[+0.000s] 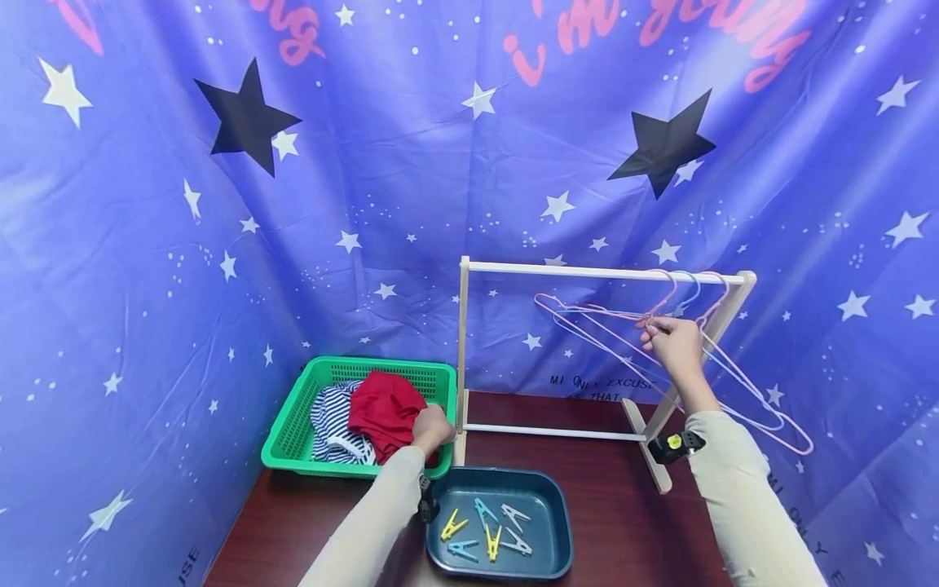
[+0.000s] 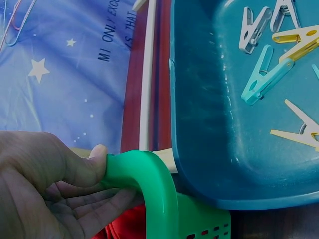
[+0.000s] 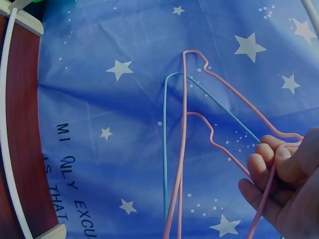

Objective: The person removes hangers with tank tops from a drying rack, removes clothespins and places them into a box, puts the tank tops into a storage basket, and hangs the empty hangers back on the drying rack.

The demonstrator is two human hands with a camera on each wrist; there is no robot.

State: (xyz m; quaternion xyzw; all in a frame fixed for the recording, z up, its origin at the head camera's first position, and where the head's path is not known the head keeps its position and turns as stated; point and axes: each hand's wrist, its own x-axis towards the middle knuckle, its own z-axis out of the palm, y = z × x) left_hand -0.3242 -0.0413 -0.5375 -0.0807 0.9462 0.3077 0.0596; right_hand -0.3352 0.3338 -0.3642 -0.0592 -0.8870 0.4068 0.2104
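Observation:
My left hand [image 1: 434,428] grips the right rim of a green plastic basket [image 2: 160,184], with the thumb on the rim and fingers below it. Inside the basket lie a bunched red cloth [image 1: 383,408] and a blue-and-white striped cloth [image 1: 332,420]. My right hand [image 1: 676,349] pinches a pink hanger [image 3: 234,92] near its neck, below the hook. That hanger's hook is over the top bar of a wooden rack [image 1: 543,268]. Behind it hang a blue hanger [image 3: 165,149] and another pink hanger [image 1: 795,428], close together at the rack's right end.
A dark blue tray [image 1: 539,493] stands in front of the rack, beside the basket. It holds several clothespins, among them a yellow clothespin [image 1: 492,542] and a light-blue clothespin [image 1: 464,550]. A purple star-print curtain [image 1: 411,163] surrounds the dark red table [image 1: 249,530].

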